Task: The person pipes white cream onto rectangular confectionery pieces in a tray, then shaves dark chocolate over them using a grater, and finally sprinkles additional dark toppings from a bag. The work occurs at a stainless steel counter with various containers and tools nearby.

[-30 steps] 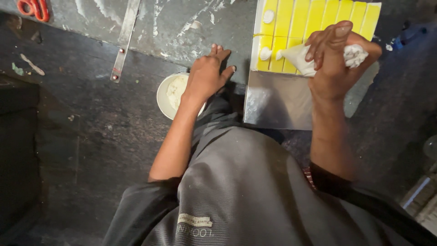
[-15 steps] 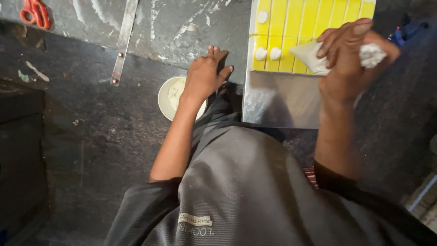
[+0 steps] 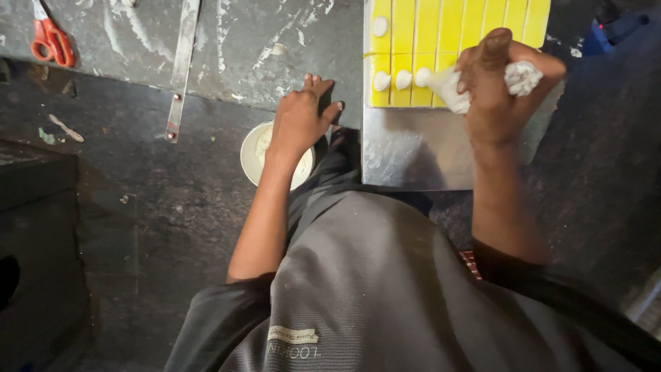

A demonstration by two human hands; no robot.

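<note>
A small cream rectangular label [image 3: 292, 335] with dark print sits at the bottom centre of the frame, sewn on grey cloth. No packages, signs or screens show.

White piping bag [image 3: 458, 86] twisted shut (top bunched), tip angled left over yellow cake strips [image 3: 441, 34], beside white dollops [image 3: 401, 78].

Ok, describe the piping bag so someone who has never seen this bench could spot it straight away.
Start at the shiny metal tray right of the person's body, topped with yellow cut strips. At the strips' near edge, the right hand grips a white piping bag, its tip by a row of white dollops. It is the only soft, crumpled white thing; the white bowl by the left hand is rigid and round.
</note>
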